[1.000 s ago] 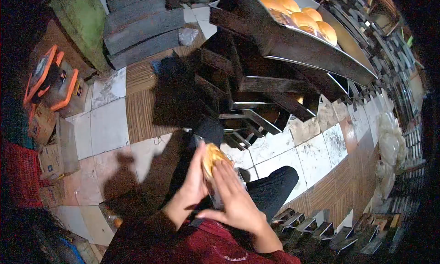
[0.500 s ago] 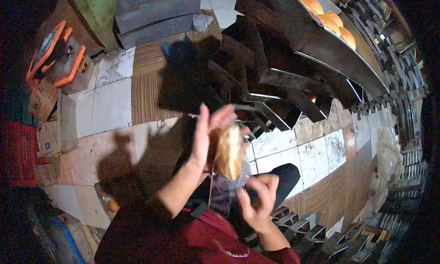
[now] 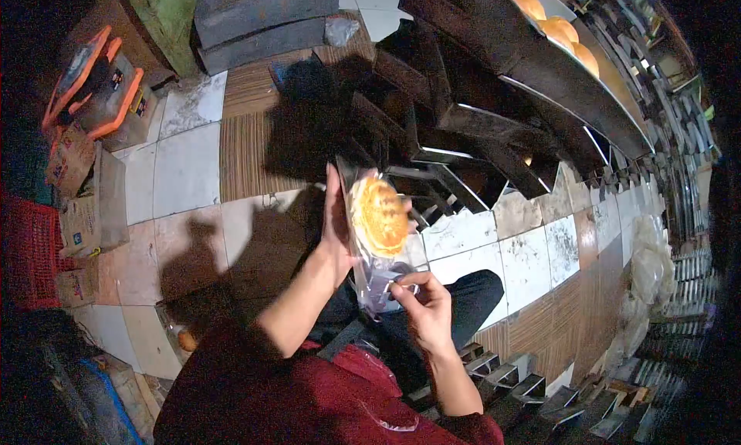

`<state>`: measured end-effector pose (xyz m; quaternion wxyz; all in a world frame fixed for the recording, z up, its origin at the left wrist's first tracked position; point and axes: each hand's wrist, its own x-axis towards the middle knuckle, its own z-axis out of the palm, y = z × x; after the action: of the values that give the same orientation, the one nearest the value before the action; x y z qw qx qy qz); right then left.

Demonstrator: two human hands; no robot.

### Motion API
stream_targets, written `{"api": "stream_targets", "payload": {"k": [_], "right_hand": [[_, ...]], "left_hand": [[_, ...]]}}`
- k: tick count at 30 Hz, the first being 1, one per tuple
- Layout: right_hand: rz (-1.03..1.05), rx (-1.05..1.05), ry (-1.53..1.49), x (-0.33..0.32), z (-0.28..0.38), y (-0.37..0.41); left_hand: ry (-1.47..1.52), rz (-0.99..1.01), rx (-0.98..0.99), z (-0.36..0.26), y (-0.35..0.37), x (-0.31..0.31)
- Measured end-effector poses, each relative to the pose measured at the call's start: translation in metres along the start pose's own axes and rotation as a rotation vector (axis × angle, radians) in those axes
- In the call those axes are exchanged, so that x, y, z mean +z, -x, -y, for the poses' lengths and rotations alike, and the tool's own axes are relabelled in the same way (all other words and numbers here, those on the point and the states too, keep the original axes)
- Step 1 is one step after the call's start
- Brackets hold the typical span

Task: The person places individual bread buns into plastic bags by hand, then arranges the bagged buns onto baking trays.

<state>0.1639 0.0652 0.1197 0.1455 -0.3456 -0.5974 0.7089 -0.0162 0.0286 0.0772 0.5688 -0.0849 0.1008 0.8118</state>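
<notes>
A round golden-brown bread (image 3: 380, 216) lies inside a clear plastic bag (image 3: 378, 284) in front of my body. My left hand (image 3: 336, 225) is wrapped round the bag and the bread from the left and behind, with its fingertips showing at the bread's right edge. My right hand (image 3: 423, 298) pinches the lower end of the bag between thumb and fingers, just below the bread.
Bread rolls (image 3: 559, 32) rest on a tray at the upper right, above dark metal racks (image 3: 494, 128). A red crate (image 3: 32, 256) and an orange-edged container (image 3: 116, 109) stand at left. Plastic bags (image 3: 648, 267) lie at right.
The bread has turned from edge-on to showing its broad browned face. My left hand has closed round it, and my right hand has moved slightly up and left to pinch the bag.
</notes>
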Motion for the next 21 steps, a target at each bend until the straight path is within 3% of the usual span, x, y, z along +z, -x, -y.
{"api": "stream_targets", "payload": {"k": [1,4,5,7,10,11,12,14,15,16,17,18,19,21], "right_hand": [[-0.028,0.042,0.074,0.003,0.005,0.000],[-0.044,-0.161,0.218,0.004,-0.026,-0.002],[-0.043,-0.144,0.223,0.004,-0.024,-0.001],[-0.062,-0.406,0.555,0.004,-0.013,-0.005],[-0.003,-0.500,0.655,0.000,-0.008,-0.011],[-0.014,-0.619,0.718,0.001,-0.006,-0.014],[-0.015,-0.623,0.712,0.001,-0.005,-0.016],[-0.007,-0.529,1.085,-0.001,-0.002,-0.017],[0.083,-0.368,1.088,0.002,0.007,-0.014],[0.302,-0.373,1.037,0.006,0.026,-0.006],[0.831,-0.072,0.895,0.001,0.028,0.005],[1.466,-0.122,0.504,0.000,0.039,0.017],[1.467,-0.129,0.503,-0.008,0.042,0.014],[1.072,-0.273,0.847,-0.039,0.051,0.006]], "left_hand": [[0.022,-0.132,0.027,0.008,0.009,0.001],[0.046,-0.187,0.055,0.013,0.014,-0.012],[0.015,-0.150,0.073,0.009,0.013,-0.009],[-0.040,-0.031,0.097,0.003,0.009,-0.004],[-0.092,-0.010,0.097,-0.003,0.006,0.013],[-0.085,-0.004,0.091,-0.004,0.005,0.018],[-0.092,-0.004,0.093,-0.006,0.007,0.023],[-0.103,-0.076,0.075,-0.006,0.008,0.029],[-0.064,-0.062,0.077,-0.006,0.005,0.025],[-0.063,-0.063,0.075,-0.006,0.001,0.019],[-0.043,-0.164,0.114,-0.009,-0.004,0.013],[-0.023,-0.267,0.155,-0.014,-0.007,0.013],[-0.013,-0.304,0.250,-0.022,-0.007,0.014],[0.024,-0.235,0.277,-0.026,-0.008,0.005]]}}
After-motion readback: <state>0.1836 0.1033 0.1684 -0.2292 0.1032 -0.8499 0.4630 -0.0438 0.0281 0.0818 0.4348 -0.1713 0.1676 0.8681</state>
